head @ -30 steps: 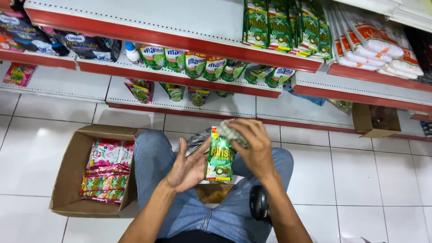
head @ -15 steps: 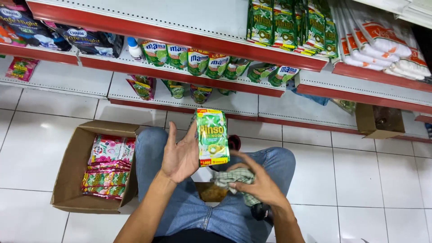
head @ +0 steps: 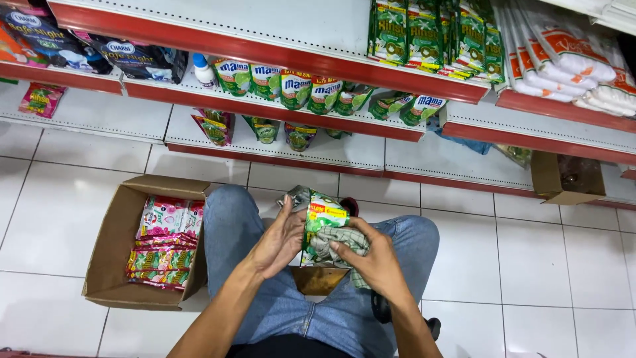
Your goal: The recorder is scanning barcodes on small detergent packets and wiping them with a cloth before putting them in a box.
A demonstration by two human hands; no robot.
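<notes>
Far left on the white tiled floor (head: 59,219), an open cardboard box (head: 106,258) sits just beside the person's knee, packed with pink and green sachets (head: 162,248). Moving in, the left hand (head: 278,242) comes up over the jeans, palm pressed to the side of a green detergent pouch (head: 321,222), its grip wrapped loosely on the pouch's left edge. The pouch stands roughly upright between the two knees, over the lap. Right against it, a grey-green cloth (head: 338,242) is bunched on the pouch's lower front, and the right hand (head: 374,262) lies on top of that cloth, fingers curled, grip clenched on the fabric and pressing it to the pouch. Beneath the hands, a small brown box (head: 318,280) peeks out between the legs. Above it all, the red-edged shelves (head: 278,56) carry rows of green pouches (head: 291,89), and far right a second cardboard box (head: 563,179) rests on the floor under the lowest shelf.
</notes>
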